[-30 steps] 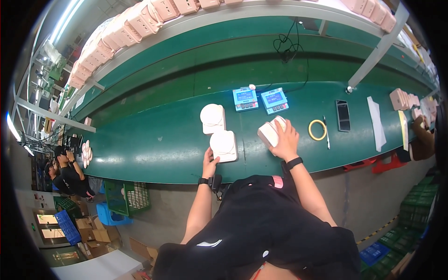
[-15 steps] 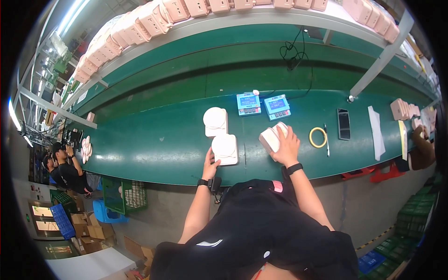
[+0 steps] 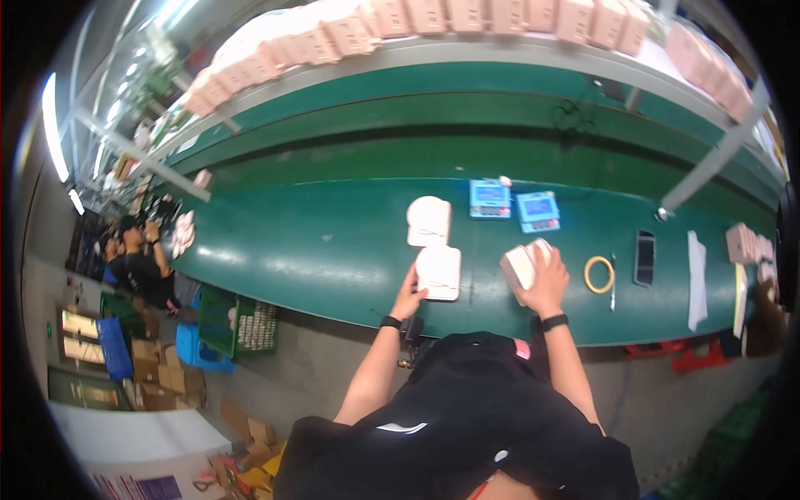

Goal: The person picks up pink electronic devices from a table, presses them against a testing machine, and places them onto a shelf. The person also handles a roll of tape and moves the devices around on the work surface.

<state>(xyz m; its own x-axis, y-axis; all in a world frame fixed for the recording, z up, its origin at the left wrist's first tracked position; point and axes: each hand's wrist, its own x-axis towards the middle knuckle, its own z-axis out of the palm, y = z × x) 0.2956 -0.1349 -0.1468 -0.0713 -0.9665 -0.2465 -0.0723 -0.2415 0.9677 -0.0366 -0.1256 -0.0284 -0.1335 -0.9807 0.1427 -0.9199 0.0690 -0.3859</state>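
Two pale pinkish-white square devices with round tops lie on the green bench before me, a far one (image 3: 428, 222) and a near one (image 3: 439, 273), close together. My left hand (image 3: 408, 294) grips the near device at its left front corner, fingers along the side and thumb at the front edge. To the right, my right hand (image 3: 546, 282) is closed round a pale pink block-shaped device (image 3: 518, 265), which is tilted at the bench surface. Its right side is hidden under my fingers. Two small blue instruments with screens, a left one (image 3: 490, 198) and a right one (image 3: 537, 212), stand behind it.
Right of my hand lie a yellow tape roll (image 3: 598, 274), a thin pen-like stick (image 3: 614, 283), a dark phone (image 3: 644, 257) and a white strip (image 3: 697, 280). Pink devices line the overhead shelf (image 3: 467, 43). A green crate (image 3: 218, 323) stands below left; co-workers are at both bench ends.
The whole view has shifted, so the bench and its things appear farther right and lower. Both hands keep their hold on the same devices, with little other visible change.
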